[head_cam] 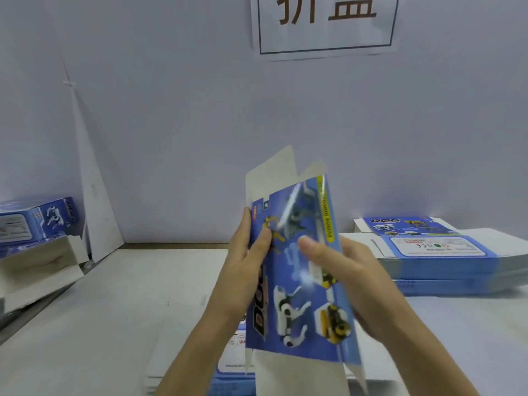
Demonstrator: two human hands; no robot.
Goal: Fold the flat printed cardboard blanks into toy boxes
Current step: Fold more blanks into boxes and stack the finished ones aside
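From my head view, most of my fingers are hidden behind the cardboard blank [297, 295] I hold upright over the table [114, 310]. My left hand [245, 270] grips its left edge, thumb pressed on the blue printed face and fingers curled behind. My right hand [351, 278] grips the right edge the same way, its thumb lying across the print. The blank's plain top flaps stand above my hands, and its bottom flap runs out of the picture. The print is blurred, though I can make out toy dogs and "DOG" down the left side. Below my wrists, partly covered by the blank, another flat blank [234, 364] lies on the table. Just beyond my right hand sits a stack of flat blanks [445, 261], cut off at the right edge. Well off to my left are folded boxes [37, 221], cut off too; I cannot tell what is inside them. The sign [325, 24] on the wall above is cropped at the top.
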